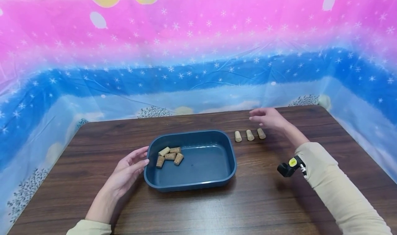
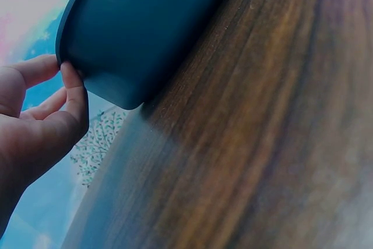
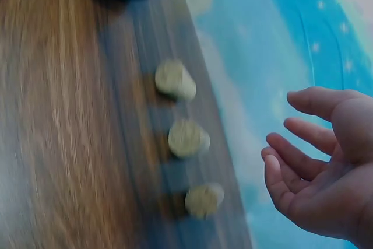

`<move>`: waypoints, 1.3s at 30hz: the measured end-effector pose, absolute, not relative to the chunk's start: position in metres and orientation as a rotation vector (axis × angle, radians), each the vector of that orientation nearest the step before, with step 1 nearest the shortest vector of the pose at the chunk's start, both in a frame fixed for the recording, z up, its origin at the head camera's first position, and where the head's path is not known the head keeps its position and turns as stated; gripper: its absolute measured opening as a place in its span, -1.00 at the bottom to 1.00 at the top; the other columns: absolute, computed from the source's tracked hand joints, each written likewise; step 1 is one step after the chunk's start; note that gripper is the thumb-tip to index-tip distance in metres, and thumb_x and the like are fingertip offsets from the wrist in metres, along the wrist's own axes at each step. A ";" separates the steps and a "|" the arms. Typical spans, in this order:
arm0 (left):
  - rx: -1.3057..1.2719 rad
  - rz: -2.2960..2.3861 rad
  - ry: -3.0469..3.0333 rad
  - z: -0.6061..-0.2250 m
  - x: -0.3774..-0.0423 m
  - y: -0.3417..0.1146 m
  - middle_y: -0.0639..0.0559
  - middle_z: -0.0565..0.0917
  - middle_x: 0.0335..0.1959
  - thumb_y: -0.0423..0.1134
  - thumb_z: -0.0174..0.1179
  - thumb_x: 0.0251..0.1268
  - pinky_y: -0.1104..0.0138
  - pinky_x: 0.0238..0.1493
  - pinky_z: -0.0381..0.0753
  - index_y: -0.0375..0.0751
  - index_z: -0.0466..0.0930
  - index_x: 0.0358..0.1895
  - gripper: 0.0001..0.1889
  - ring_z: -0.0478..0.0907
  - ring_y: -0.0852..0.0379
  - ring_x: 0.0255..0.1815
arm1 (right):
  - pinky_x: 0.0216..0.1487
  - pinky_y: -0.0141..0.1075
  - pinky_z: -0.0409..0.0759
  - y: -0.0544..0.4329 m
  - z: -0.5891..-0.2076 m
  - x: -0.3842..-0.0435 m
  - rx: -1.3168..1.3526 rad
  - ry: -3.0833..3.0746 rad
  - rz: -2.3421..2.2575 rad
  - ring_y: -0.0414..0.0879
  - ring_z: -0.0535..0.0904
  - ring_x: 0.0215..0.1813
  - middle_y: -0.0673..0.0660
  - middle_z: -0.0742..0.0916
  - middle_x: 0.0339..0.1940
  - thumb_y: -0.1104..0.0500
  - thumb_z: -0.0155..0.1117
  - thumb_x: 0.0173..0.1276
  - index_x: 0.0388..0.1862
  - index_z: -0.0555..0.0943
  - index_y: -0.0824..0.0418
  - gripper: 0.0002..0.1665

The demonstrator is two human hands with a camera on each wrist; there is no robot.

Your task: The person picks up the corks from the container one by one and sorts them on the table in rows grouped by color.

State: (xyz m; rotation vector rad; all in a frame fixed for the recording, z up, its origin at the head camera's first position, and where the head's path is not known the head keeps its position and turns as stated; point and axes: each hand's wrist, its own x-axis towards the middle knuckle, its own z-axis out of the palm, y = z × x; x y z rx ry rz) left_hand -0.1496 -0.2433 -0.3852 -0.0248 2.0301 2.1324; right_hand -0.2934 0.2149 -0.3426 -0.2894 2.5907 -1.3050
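Observation:
My left hand (image 1: 126, 171) is at the left end of a dark blue plastic basin (image 1: 190, 185). In the left wrist view its fingertips (image 2: 69, 74) touch the basin near the rim, from outside. Several short corks (image 1: 170, 156) lie bunched at the left inside the basin. Right of it, three tapered corks stand in a row: a left cork (image 1: 237, 136), a middle cork (image 1: 250, 135) and a right cork (image 1: 261, 133). My right hand (image 1: 270, 119) hovers just beyond the right cork, fingers loosely bent, holding nothing.
The wooden table (image 1: 198, 214) reaches a patterned cloth backdrop (image 1: 198, 69) at the back and sides. A small black camera (image 1: 288, 169) is strapped at the right sleeve (image 1: 335, 183).

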 end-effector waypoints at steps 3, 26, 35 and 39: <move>-0.022 2.132 2.029 -0.385 -0.150 -0.243 -0.19 0.30 0.22 -0.34 0.11 0.42 0.43 0.08 0.49 -0.41 0.08 0.45 -0.38 0.50 0.20 0.06 | 0.18 0.04 0.46 0.201 -0.337 -0.288 -0.331 2.607 -1.320 0.28 0.46 0.20 0.42 0.48 0.26 0.18 0.17 0.43 0.34 0.36 0.43 -0.42; -0.013 2.123 2.044 -0.386 -0.149 -0.243 -0.16 0.31 0.21 -0.33 0.11 0.43 0.42 0.08 0.49 -0.41 0.08 0.45 -0.38 0.49 0.19 0.08 | 0.07 -0.10 0.54 0.091 -0.328 -0.237 -0.515 2.652 -1.416 0.05 0.57 0.09 0.20 0.68 0.03 0.20 0.25 0.38 0.18 0.56 0.30 -0.58; -0.015 2.119 2.042 -0.385 -0.149 -0.242 -0.17 0.30 0.22 -0.33 0.10 0.43 0.43 0.07 0.49 -0.41 0.08 0.45 -0.38 0.48 0.20 0.07 | 0.02 -0.15 0.57 0.059 -0.331 -0.230 -0.514 2.614 -1.414 -0.01 0.58 0.06 0.12 0.69 -0.02 0.17 0.28 0.36 0.16 0.59 0.24 -0.60; -0.019 2.116 2.049 -0.385 -0.149 -0.243 -0.19 0.29 0.23 -0.32 0.10 0.43 0.43 0.07 0.49 -0.40 0.08 0.45 -0.38 0.48 0.20 0.07 | 0.01 -0.16 0.57 0.047 -0.333 -0.230 -0.538 2.622 -1.362 0.00 0.57 0.07 0.12 0.68 0.00 0.16 0.27 0.37 0.17 0.58 0.27 -0.59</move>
